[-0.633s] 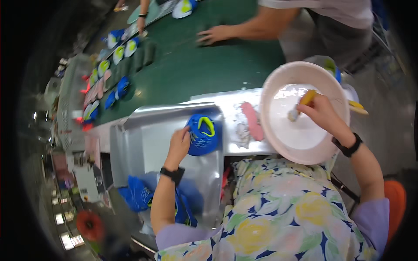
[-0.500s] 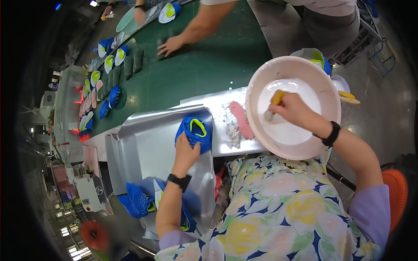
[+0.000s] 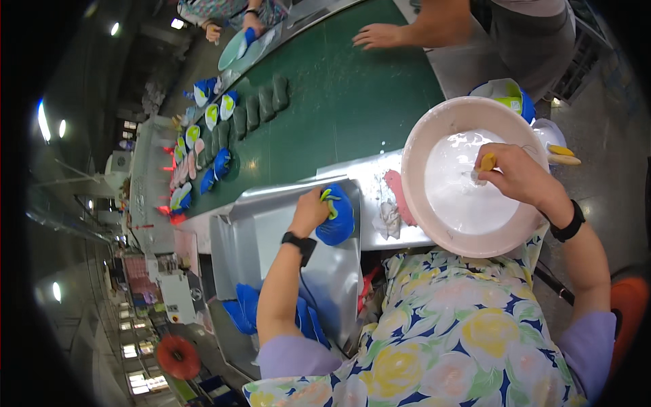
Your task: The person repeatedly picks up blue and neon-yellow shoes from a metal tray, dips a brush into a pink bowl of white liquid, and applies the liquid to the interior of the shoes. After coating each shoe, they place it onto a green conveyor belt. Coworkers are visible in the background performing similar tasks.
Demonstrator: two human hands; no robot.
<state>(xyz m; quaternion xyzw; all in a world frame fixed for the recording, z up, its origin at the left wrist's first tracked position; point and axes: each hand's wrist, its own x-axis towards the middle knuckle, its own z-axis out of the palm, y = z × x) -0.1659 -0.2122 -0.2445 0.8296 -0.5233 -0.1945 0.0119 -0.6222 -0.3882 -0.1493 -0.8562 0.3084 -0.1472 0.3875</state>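
Note:
My left hand (image 3: 310, 214) pinches the collar of a blue shoe upper (image 3: 338, 229) with yellow-green lining, over a shiny metal tray (image 3: 270, 222). More blue shoe uppers (image 3: 245, 306) lie in the tray's near part, partly hidden by my left forearm. On the right, a pale pink basin (image 3: 415, 152) holds white liquid (image 3: 461, 203). My right hand (image 3: 521, 175) grips a brush by its yellow handle (image 3: 487, 162), with the pale brush end low over the liquid. Whether the bristles touch the liquid is hard to see.
A pink sole-shaped piece (image 3: 396, 190) and crumpled cloth (image 3: 388, 220) lie between tray and basin. Beyond, a green belt (image 3: 332, 129) carries dark soles (image 3: 265, 103) and blue uppers (image 3: 222, 163). A co-worker's hand (image 3: 378, 36) hovers over it. Another person works by a teal basin (image 3: 229, 57).
The shoe upper has turned in my left hand, which now grips its collar. The brush has moved right within the basin. The co-worker's hand has drawn back right; the whole view has shifted.

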